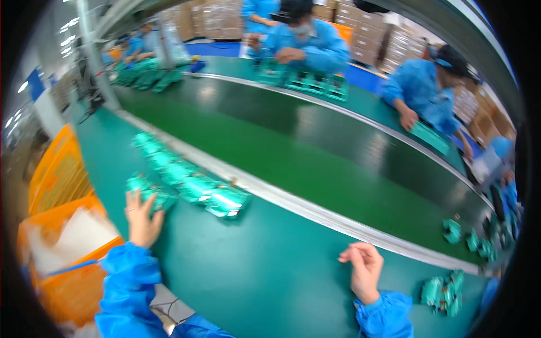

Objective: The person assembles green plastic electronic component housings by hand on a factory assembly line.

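My left hand (143,221) reaches over the left part of the green table, fingers spread against the near edge of a shiny green plastic part (147,190). Whether the fingertips grip that part cannot be made out in the blur. Just beyond it, a slanting row of similar green plastic parts (189,183) lies along the belt's metal edge. Over the table at right, my right hand (366,271) is held with its fingers curled in, and no object shows in it. Farther right lie a few more green parts (443,293).
A green conveyor belt (270,143) runs behind a metal rail (293,209). Orange crates (79,281) with white packing stand at my left. Across the belt, co-workers in blue (321,48) handle green trays (313,81). More green parts (452,231) sit on the belt's right end.
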### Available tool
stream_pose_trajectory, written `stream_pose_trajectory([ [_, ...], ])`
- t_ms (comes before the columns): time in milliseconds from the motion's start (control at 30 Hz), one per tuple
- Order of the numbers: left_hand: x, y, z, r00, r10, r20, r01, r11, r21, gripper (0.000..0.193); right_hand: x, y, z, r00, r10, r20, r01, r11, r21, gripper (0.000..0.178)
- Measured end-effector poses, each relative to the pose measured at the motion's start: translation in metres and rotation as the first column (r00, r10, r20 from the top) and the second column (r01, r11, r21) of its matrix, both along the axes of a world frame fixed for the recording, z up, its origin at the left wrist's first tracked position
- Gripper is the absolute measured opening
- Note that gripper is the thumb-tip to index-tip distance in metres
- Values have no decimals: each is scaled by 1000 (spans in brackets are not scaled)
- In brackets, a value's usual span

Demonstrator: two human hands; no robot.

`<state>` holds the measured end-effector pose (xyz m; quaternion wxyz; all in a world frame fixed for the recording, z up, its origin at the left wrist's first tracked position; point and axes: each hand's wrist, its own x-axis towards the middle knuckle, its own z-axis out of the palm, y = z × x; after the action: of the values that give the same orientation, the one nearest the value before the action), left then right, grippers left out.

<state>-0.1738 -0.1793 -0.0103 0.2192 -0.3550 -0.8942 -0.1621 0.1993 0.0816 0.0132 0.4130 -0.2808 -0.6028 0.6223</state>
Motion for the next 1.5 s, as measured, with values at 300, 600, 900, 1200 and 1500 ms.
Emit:
stream_pose_trajectory([
  [300,-72,-34,-29,992,-65,111,58,996,69,50,29,84,42,822,-413,392,142,816,561,36],
  [600,63,57,61,943,-330,-28,331,931,155,48,161,224,22,-265,-762,590,351,494,795,82],
  [900,157,122,72,626,-743,237,706,669,233,40,220,238,14,-32,-522,853,549,704,451,95],
  [1200,230,174,39,-512,-664,544,105,581,807,44,14,53,42,911,-213,353,63,918,391,84],
  [1500,206,173,16,-760,-619,197,-310,612,728,41,-3,-20,5,978,119,-169,-129,991,-45,76],
])
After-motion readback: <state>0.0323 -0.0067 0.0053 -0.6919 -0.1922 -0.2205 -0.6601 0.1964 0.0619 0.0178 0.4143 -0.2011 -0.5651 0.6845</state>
